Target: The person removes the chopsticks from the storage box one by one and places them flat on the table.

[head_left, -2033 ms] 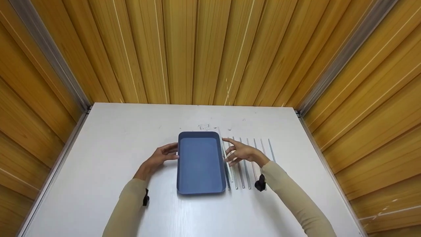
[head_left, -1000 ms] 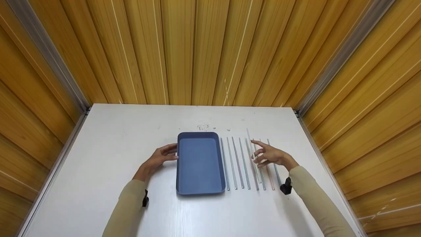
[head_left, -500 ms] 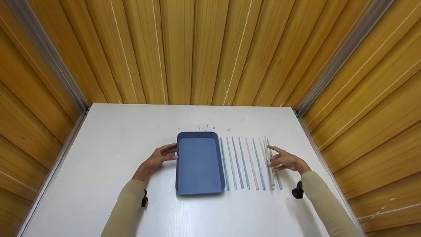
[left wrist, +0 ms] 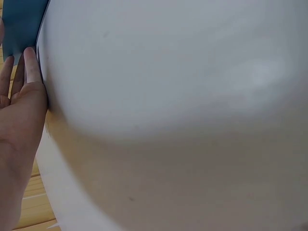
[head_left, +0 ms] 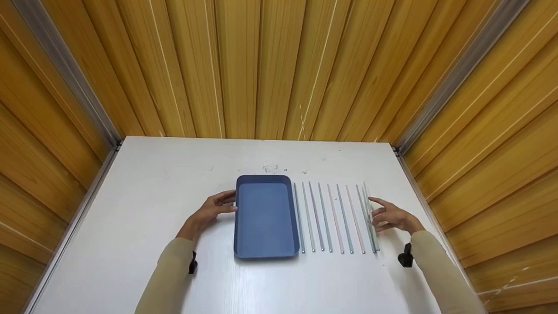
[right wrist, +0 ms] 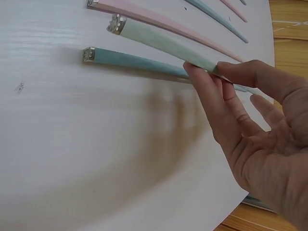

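Note:
My right hand pinches a pale green chopstick with a silvery patterned end cap, between thumb and fingertips. In the right wrist view it hangs over the table, beside a teal chopstick and a pink chopstick. In the head view it overlaps the rightmost of several chopsticks laid side by side. A blue rectangular tray lies left of this row with nothing in it. Against its left wall rest the nearly straight fingers of my left hand; the left wrist view shows them touching the tray's side.
The white table has small dark scuff marks behind the tray. Yellow wood-patterned walls stand at the back and both sides, with grey metal posts in the corners.
My right hand has carried the pale green chopstick rightward from beside the tray, over the row, to its right end. My left hand and the tray have stayed in place.

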A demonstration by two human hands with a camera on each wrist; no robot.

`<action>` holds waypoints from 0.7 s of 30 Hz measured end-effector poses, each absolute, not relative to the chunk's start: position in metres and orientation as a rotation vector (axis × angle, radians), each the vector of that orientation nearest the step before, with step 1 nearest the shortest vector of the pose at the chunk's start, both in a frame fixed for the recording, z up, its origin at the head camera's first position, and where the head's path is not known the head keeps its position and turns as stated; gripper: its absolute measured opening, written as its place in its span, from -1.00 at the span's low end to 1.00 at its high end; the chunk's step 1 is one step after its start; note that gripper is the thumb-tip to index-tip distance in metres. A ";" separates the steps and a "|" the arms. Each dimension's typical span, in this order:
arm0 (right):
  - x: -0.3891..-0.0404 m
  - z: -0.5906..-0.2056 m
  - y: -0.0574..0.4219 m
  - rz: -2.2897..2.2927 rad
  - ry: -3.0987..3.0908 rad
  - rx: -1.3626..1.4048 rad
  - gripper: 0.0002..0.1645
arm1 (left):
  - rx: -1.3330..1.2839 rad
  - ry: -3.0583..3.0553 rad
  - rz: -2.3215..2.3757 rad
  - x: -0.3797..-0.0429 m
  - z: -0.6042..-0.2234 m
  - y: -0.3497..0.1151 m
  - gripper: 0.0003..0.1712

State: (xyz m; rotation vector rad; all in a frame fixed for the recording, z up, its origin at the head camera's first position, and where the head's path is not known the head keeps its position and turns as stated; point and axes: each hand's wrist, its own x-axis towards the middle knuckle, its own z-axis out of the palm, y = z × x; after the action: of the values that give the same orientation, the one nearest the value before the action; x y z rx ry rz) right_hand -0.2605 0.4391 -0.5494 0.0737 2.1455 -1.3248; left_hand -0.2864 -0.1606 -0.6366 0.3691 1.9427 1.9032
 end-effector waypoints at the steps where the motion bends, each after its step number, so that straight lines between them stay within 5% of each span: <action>1: -0.259 -0.550 0.441 -1.316 2.155 0.079 0.11 | 0.371 1.939 1.902 -0.286 -0.637 -0.160 -0.17; 21: -0.253 -0.564 0.466 -1.275 2.184 0.002 0.05 | 0.349 1.923 1.912 -0.283 -0.633 -0.160 -0.15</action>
State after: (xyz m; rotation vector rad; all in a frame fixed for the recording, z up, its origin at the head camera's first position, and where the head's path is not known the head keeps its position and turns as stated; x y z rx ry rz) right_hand -0.2528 0.4656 -0.5640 0.0024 2.1840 -1.2751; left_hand -0.2828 -0.1597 -0.6327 0.3489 1.9227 1.9121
